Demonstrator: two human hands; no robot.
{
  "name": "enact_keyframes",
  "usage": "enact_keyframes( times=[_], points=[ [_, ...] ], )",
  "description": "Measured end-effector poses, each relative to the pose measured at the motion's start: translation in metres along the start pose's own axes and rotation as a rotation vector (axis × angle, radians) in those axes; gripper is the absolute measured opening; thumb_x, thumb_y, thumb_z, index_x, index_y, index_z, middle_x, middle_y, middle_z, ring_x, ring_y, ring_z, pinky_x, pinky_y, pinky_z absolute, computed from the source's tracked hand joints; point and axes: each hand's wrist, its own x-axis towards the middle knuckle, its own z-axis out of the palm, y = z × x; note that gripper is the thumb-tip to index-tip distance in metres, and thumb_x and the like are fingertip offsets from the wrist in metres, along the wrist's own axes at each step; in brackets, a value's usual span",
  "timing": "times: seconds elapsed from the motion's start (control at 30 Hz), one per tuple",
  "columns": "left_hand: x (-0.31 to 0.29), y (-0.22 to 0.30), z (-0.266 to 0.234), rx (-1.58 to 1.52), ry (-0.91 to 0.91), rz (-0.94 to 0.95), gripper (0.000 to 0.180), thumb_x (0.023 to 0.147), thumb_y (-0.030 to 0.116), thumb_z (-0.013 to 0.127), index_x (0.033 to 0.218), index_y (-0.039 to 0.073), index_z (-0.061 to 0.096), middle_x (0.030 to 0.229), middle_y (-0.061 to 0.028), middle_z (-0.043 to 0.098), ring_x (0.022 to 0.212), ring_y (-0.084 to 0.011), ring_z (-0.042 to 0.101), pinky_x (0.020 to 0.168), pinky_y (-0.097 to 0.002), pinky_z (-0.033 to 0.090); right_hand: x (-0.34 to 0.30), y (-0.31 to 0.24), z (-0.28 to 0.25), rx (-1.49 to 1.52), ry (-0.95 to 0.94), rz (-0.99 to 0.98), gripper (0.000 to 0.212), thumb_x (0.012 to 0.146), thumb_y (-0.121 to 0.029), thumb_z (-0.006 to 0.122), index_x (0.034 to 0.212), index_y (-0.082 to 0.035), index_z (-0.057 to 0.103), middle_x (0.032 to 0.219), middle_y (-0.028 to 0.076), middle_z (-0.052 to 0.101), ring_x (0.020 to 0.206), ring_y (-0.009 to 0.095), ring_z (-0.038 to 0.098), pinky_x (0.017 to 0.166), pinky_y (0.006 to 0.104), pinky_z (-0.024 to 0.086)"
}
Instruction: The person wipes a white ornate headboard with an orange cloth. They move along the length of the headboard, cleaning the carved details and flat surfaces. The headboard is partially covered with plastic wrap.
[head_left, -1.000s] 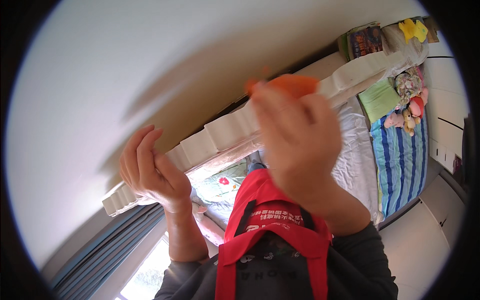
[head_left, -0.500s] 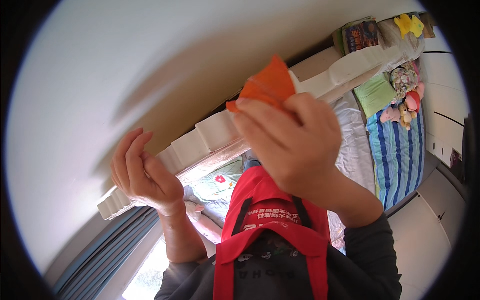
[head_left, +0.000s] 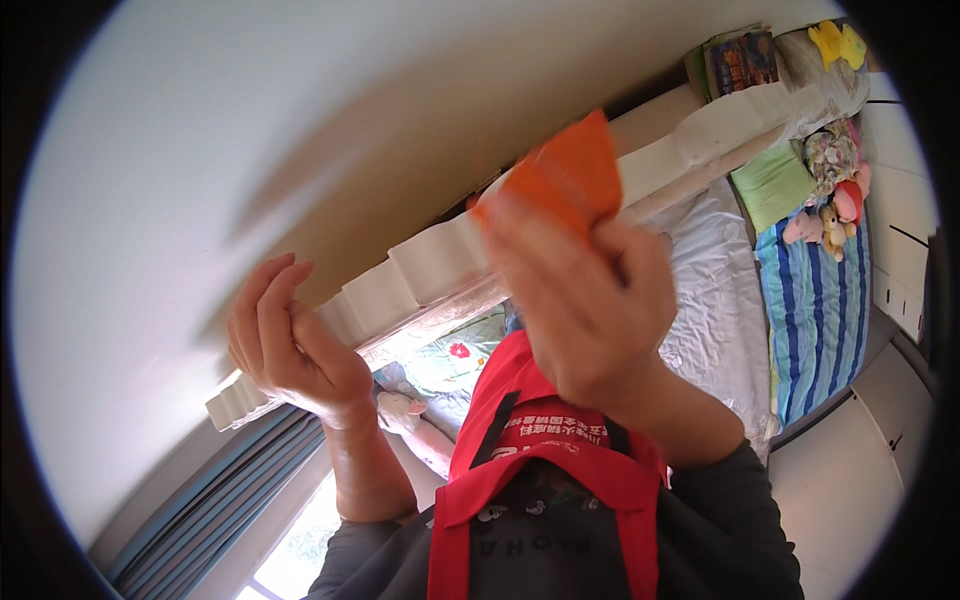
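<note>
My right hand point(head_left: 590, 310) is raised in front of my chest, closed on an orange cloth point(head_left: 570, 175). The cloth sticks up past the fingers in a folded, pointed shape, and its lower part is hidden in the grip; the fingertips are blurred. To the left, my left hand point(head_left: 290, 335) is held up near the pale wall, its fingers loosely bent and the thumb apart from them. Nothing shows in it. A white ledge with a scalloped edge point(head_left: 420, 265) runs along the wall behind both hands.
Below on the right lie a white sheet point(head_left: 700, 290), a blue striped cover point(head_left: 815, 310), a green pillow point(head_left: 768, 188) and several plush toys point(head_left: 832, 228). Books point(head_left: 740, 65) stand at the far right. Blue curtains point(head_left: 220, 505) hang by a window at lower left. I wear a red apron point(head_left: 555, 470).
The orange cloth is tilted farther right and shows more of its face, with my right hand turned and blurred. My left hand barely differs. The room has shifted slightly rightward in view.
</note>
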Motion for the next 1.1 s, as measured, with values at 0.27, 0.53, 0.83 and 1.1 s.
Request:
enact_keyframes(
  times=[0.27,0.53,0.83,1.1],
  points=[
    [-0.001,-0.001,-0.005,0.024,-0.004,0.017,0.027,0.084,0.002,0.05,0.089,0.006,0.076,0.1,-0.0067,0.076,0.091,-0.0243,0.066,0.086,-0.0373,0.045,0.006,-0.032,0.008,-0.034,-0.097,0.098,0.039,0.072,0.0,0.068,0.11,-0.003,0.077,0.114,0.004,0.076,0.064,0.017,0.048,0.055,0.0263,0.042],
    [0.0,-0.004,-0.007,0.007,-0.005,0.025,0.026,0.082,0.002,0.051,0.089,0.006,0.075,0.099,-0.0073,0.076,0.089,-0.0243,0.066,0.086,-0.0369,0.045,0.009,-0.038,0.015,0.001,-0.096,0.121,0.038,0.079,-0.002,0.067,0.116,-0.003,0.076,0.116,0.006,0.076,0.063,0.019,0.051,0.056,0.0288,0.045],
    [-0.003,-0.005,-0.01,-0.007,-0.017,0.022,0.027,0.081,0.003,0.051,0.091,0.006,0.076,0.1,-0.0078,0.076,0.09,-0.0242,0.067,0.088,-0.0366,0.045,-0.009,-0.003,-0.017,0.347,0.33,0.181,0.028,0.091,-0.006,0.066,0.117,0.0,0.074,0.124,0.013,0.072,0.078,0.02,0.058,0.067,0.0281,0.044],
    [0.001,0.005,-0.005,-0.003,-0.017,0.009,0.029,0.085,0.001,0.047,0.094,0.003,0.075,0.103,-0.0099,0.075,0.095,-0.0265,0.067,0.091,-0.0376,0.046,0.007,-0.003,0.026,0.056,0.124,-0.001,0.02,0.083,-0.016,0.072,0.1,-0.009,0.075,0.113,0.004,0.072,0.115,0.025,0.064,0.107,0.0474,0.046]
  ],
)
